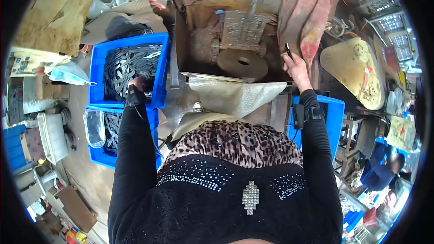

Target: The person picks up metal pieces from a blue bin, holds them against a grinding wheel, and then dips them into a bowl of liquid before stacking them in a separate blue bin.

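Note:
My right hand [297,69] is raised at the right of the machine's opening, its fingers closed on a small slim dark piece [288,49] that sticks up past the fingertips and has a light glint. Over on the left, my left hand [137,83] reaches down into a blue plastic bin [162,70] heaped with thin flat metal strips [131,63]. Its fingers are mostly in shadow among the strips, so I cannot make out whether they grip one. Between my hands, a round brown wheel [243,65] with a central hole lies inside the dusty machine housing.
A second blue bin [97,156] with strips and a clear plastic tub [94,129] stands nearer on the left. Another blue bin [335,122] is under my right forearm. Reddish cloth [312,13] drapes the housing; a worn wooden stool [355,70] stands right. A person [382,169] sits farther off.

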A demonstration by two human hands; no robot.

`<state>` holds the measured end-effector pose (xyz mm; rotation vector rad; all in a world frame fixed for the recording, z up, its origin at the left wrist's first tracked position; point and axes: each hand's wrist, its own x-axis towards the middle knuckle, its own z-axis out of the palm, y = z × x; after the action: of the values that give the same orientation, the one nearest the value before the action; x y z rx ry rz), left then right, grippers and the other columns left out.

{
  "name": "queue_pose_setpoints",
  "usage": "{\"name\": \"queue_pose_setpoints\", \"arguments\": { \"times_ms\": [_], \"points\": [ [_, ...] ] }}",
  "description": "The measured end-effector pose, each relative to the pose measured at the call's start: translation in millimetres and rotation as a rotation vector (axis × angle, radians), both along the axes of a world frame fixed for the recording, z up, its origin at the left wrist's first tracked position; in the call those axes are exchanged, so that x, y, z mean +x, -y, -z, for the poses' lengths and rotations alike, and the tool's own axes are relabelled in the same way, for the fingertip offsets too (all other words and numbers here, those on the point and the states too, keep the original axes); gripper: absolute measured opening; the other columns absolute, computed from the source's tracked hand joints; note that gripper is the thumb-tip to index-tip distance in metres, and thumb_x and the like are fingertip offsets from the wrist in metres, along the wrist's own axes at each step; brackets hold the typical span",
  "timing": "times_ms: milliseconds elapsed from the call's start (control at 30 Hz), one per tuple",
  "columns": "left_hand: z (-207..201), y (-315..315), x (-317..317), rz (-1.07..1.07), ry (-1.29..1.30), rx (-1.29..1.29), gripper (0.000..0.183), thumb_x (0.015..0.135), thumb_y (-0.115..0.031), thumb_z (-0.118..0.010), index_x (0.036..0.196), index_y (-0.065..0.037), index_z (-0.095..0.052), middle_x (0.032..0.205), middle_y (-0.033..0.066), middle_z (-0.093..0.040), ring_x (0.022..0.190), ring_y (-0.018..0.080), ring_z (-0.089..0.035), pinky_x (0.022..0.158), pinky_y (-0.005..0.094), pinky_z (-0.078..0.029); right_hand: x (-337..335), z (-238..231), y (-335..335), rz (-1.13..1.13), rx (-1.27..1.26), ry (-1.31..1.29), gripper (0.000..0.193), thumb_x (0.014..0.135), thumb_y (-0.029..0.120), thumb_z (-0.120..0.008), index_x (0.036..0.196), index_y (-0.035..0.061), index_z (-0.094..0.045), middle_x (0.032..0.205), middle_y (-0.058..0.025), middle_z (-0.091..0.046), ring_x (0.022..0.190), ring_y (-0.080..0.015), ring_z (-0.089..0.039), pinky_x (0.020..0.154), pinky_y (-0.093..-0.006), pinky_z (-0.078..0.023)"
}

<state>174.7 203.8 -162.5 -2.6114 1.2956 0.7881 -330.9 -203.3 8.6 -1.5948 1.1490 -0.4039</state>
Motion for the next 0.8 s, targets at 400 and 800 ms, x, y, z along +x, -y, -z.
{"name": "queue_pose_setpoints", "arguments": {
  "times_ms": [400, 800],
  "points": [
    [9, -37, -25, -0.297, -0.205, -0.792, 0.021, 0.082, -0.003, -0.058, 0.101, -0.003, -0.066, 0.081, 0.0139, -0.067, 0.072, 0.0235, -0.066, 0.061, 0.0351, -0.051, 0, 0, -1, -0.017, 0.005, 0.059, 0.017, 0.097, 0.022, -0.06, 0.105, 0.0099, -0.069, 0.06, 0.0042, -0.053, 0.045, -0.0038, -0.04, 0.041, -0.0213, -0.028],
    [-178, -109, -85, -1.227, -0.859, -1.211, 0.035, 0.091, -0.002, -0.053, 0.126, -0.003, -0.052, 0.098, 0.0089, -0.071, 0.065, 0.0087, -0.058, 0.053, 0.0228, -0.045, -20, 28, 33, -0.123, -0.186, -0.128, 0.024, 0.1, 0.026, -0.057, 0.115, 0.0107, -0.068, 0.063, 0.0073, -0.05, 0.046, -0.0009, -0.035, 0.042, -0.018, -0.023]
  ]
}}
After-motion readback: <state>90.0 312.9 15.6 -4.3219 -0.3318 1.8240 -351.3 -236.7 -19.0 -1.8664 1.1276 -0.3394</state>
